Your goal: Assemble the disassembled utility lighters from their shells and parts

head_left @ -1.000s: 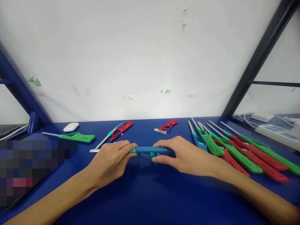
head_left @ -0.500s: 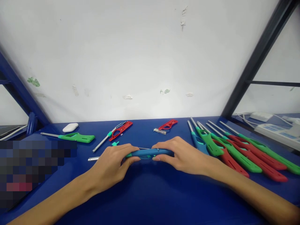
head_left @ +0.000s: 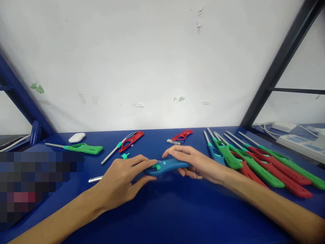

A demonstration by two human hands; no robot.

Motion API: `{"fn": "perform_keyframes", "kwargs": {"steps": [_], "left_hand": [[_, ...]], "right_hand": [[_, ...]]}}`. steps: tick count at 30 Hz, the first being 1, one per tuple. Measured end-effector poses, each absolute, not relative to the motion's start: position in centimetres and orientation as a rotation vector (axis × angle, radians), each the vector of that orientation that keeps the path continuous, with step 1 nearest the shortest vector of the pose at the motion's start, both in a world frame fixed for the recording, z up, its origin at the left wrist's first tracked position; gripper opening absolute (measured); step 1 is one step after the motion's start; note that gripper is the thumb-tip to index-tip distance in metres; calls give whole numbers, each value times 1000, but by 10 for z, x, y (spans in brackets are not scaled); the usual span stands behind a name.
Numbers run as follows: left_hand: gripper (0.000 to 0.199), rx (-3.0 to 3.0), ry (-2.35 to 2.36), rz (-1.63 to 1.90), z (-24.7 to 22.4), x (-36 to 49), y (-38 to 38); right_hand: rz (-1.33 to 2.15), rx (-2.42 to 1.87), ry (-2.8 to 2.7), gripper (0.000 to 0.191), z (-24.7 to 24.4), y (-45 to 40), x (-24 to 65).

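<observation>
A blue long-necked gas lighter [head_left: 171, 165] with a green trigger is held crosswise just over the table, its broad side now facing up. My left hand [head_left: 127, 178] pinches it around the trigger end, and the metal tube pokes out left behind that hand. At the other end, my right hand [head_left: 195, 162] is closed around the handle, some fingers lying beneath it. A thin wire-like line shows just above the lighter between the hands. Past my left hand lies a small green plastic part [head_left: 125, 156].
An opened red lighter [head_left: 132, 141] and a red half-shell [head_left: 183, 135] with a metal piece lie at the back. Several lighters [head_left: 264, 166] fan out on the right. A green lighter [head_left: 86, 148] and a white case [head_left: 77, 137] are at left. A power strip [head_left: 302, 145] sits far right.
The lighter has rolled from edge-on to show its broad side and tilted, its tube end lower left. My right hand's fingers have shifted over and under the handle.
</observation>
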State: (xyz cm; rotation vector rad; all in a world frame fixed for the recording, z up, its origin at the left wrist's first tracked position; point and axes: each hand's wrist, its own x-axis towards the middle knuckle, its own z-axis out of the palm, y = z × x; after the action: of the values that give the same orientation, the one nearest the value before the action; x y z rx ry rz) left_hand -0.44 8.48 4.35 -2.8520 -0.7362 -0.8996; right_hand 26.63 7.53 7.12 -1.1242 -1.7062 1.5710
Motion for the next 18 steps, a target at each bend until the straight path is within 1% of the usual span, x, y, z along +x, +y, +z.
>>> {"fn": "perform_keyframes", "kwargs": {"steps": [4, 8, 11, 14, 18], "left_hand": [[25, -2828, -686, -947, 44, -6, 88], [22, -2790, -628, -946, 45, -7, 87], [21, -2753, -575, -945, 43, -7, 86], [22, -2729, -581, -975, 41, -7, 87], [31, -2750, -699, -1031, 39, -5, 88]], "right_hand": [[1708, -1028, -1639, 51, 70, 76, 266], [1844, -1017, -1551, 37, 69, 76, 269], [1929, -1033, -1419, 36, 68, 77, 270], [1866, -1047, -1424, 35, 70, 76, 270], [1626, -1087, -1589, 36, 75, 73, 268]]}}
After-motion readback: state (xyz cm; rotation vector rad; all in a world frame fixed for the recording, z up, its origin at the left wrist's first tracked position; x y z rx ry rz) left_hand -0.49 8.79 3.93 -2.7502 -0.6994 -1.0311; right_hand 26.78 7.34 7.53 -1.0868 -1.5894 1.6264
